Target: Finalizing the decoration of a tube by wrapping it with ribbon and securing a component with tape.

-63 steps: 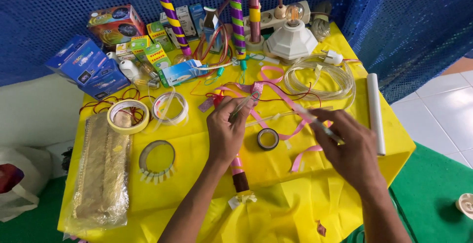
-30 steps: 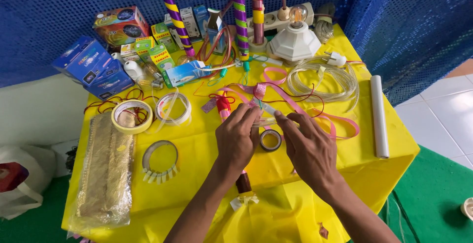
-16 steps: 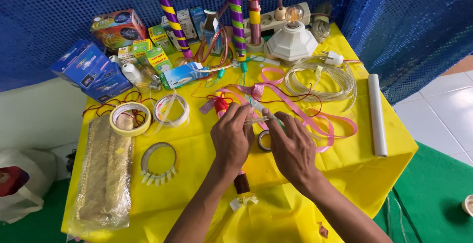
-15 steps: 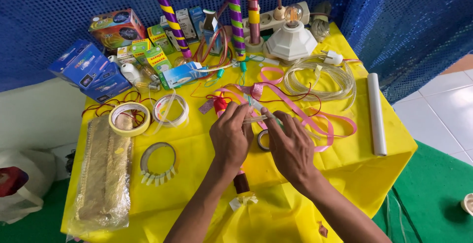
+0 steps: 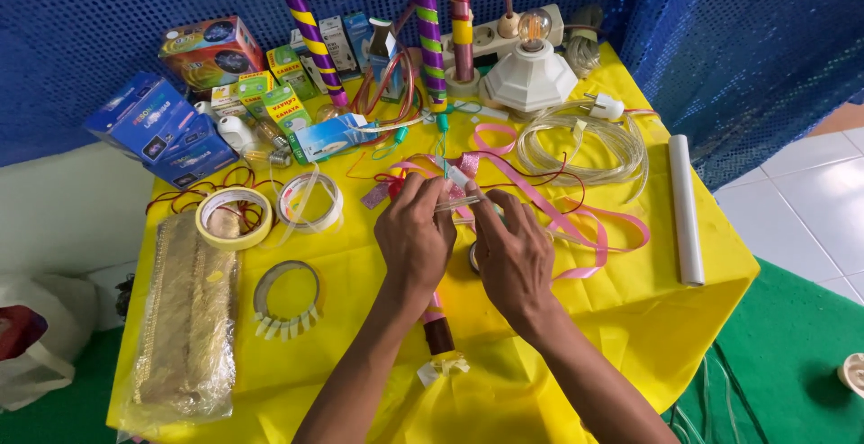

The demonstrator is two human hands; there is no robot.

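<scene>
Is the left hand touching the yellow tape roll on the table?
Apart. In the head view, bare yellow cloth lies between the left hand and the yellow tape roll.

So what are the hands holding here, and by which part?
Both hands, the left hand and right hand, pinch a thin clear strip between their fingertips, one at each end. Whether it is tape or tubing cannot be told.

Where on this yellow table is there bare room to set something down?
Bare yellow cloth lies at the front right, between the pink ribbon and the white roll. A smaller patch sits between the tape ring and the left hand. The back, around the boxes, is crowded.
</scene>
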